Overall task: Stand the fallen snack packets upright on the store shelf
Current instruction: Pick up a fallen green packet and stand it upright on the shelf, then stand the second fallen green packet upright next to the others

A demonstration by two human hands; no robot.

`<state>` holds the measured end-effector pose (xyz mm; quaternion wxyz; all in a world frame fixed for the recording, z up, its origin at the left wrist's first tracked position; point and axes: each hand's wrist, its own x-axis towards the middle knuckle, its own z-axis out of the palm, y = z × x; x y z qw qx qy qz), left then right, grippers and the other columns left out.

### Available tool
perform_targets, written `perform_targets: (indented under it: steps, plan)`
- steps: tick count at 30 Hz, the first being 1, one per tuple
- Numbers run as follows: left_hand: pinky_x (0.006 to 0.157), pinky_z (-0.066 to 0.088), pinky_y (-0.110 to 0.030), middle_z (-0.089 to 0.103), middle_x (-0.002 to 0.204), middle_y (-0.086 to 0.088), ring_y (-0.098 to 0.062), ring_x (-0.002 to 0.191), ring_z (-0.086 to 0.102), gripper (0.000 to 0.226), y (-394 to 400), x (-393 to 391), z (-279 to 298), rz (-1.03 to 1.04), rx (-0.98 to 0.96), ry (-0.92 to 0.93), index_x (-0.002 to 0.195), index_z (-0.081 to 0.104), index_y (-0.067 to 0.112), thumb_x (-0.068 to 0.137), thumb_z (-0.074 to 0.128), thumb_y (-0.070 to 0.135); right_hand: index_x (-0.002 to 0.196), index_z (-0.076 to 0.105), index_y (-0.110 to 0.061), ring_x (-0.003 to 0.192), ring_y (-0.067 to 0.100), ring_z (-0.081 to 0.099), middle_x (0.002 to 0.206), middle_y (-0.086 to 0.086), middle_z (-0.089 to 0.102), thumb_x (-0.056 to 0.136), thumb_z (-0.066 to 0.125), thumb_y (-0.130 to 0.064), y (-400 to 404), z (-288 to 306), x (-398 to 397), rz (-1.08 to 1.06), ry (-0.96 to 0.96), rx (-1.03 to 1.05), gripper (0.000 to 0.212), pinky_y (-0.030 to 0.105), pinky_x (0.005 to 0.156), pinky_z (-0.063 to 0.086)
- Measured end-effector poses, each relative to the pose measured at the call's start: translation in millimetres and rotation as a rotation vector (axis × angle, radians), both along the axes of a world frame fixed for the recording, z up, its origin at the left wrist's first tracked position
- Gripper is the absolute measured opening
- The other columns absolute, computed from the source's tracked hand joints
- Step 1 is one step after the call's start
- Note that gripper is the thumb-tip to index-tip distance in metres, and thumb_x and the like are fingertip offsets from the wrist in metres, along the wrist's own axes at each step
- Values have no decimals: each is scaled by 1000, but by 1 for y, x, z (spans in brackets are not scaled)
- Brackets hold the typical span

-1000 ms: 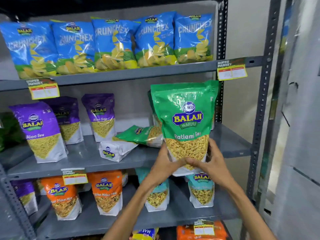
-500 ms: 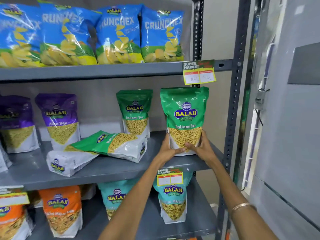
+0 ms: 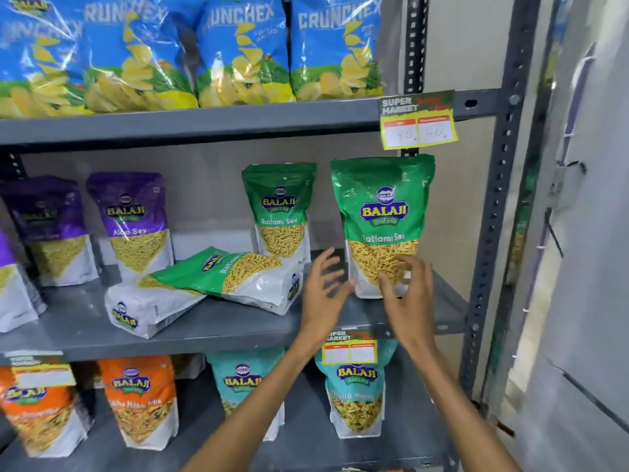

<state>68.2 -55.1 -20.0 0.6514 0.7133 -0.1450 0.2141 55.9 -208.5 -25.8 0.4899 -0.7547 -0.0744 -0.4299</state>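
A green Ratlami Sev packet [image 3: 383, 212] stands upright at the right end of the middle shelf [image 3: 211, 327]. My left hand [image 3: 325, 289] hovers just left of its base with fingers spread, holding nothing. My right hand [image 3: 406, 294] is in front of its lower part, fingers apart, off the packet. A second green packet [image 3: 279, 207] stands upright behind. A fallen green packet [image 3: 238, 275] lies on its side mid-shelf, resting partly on another fallen packet [image 3: 149, 306] that shows its white bottom.
Purple Aloo Sev packets [image 3: 134, 219] stand at the left of the middle shelf. Blue Crunchex bags [image 3: 238, 52] fill the shelf above. Orange and teal packets [image 3: 355, 390] stand below. The rack's grey upright [image 3: 493, 212] and a wall close the right side.
Both hands carried the green packet onto the right end of the middle shelf, stood it up and let go. The camera view shifted right and closer.
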Motion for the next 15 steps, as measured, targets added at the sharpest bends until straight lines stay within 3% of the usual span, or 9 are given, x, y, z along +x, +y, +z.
perform_targets:
  steps: [2, 3, 6, 8, 10, 12, 13, 15]
  plan:
    - [84, 56, -20, 69, 116, -1, -12, 97, 69, 39, 17, -33, 1, 148, -138, -102, 126, 60, 18, 91, 71, 4, 99, 64, -13, 87, 18, 62, 96, 2, 65, 92, 68, -12, 30, 13, -7, 106, -92, -37, 8, 27, 80, 51]
    - [79, 55, -17, 70, 107, -1, -11, 90, 68, 30, 26, -43, 0, 239, -222, -126, 118, 62, 15, 92, 69, 2, 93, 65, -14, 81, 15, 63, 89, -1, 66, 93, 67, -12, 45, 21, -3, 188, -84, -65, 3, 25, 77, 51]
    - [68, 48, -14, 63, 98, -3, -12, 79, 60, 28, 52, -50, 7, 523, -466, -114, 110, 59, 14, 90, 69, -2, 90, 68, -13, 76, 6, 64, 84, -4, 70, 94, 67, -17, 92, 52, 27, 400, 8, -188, 5, 18, 74, 49]
    - [64, 48, -15, 57, 91, -10, -11, 69, 55, 34, 72, -39, 14, 619, -693, 10, 114, 56, 3, 85, 72, -6, 94, 72, -11, 77, 5, 64, 88, -5, 71, 94, 67, -18, 121, 67, 59, 478, 106, -309, 8, 23, 79, 52]
    - [68, 56, -33, 66, 89, -15, -13, 67, 66, 47, 89, -25, 18, 627, -858, 208, 112, 58, -13, 76, 83, 5, 99, 74, -9, 85, 10, 65, 96, -2, 74, 95, 67, -24, 145, 78, 90, 480, 220, -405, 17, 34, 89, 56]
    - [84, 61, -48, 73, 107, -16, -29, 91, 72, 69, 103, -17, 22, 581, -885, 436, 114, 63, -1, 59, 89, 32, 106, 75, -10, 99, 16, 67, 109, 7, 76, 97, 61, -37, 163, 86, 109, 491, 383, -470, 32, 42, 96, 54]
    - [90, 60, -49, 72, 112, -11, -31, 96, 70, 75, 109, -16, 24, 531, -870, 507, 116, 63, 6, 55, 90, 39, 114, 72, -7, 108, 22, 66, 117, 12, 73, 98, 55, -48, 169, 89, 113, 503, 497, -524, 47, 40, 98, 52]
    - [88, 57, -42, 67, 114, -7, -28, 98, 64, 71, 117, -12, 30, 379, -851, 578, 122, 58, 9, 65, 91, 37, 137, 57, -4, 124, 32, 59, 136, 17, 61, 95, 39, -69, 174, 92, 113, 523, 772, -595, 80, 38, 98, 45]
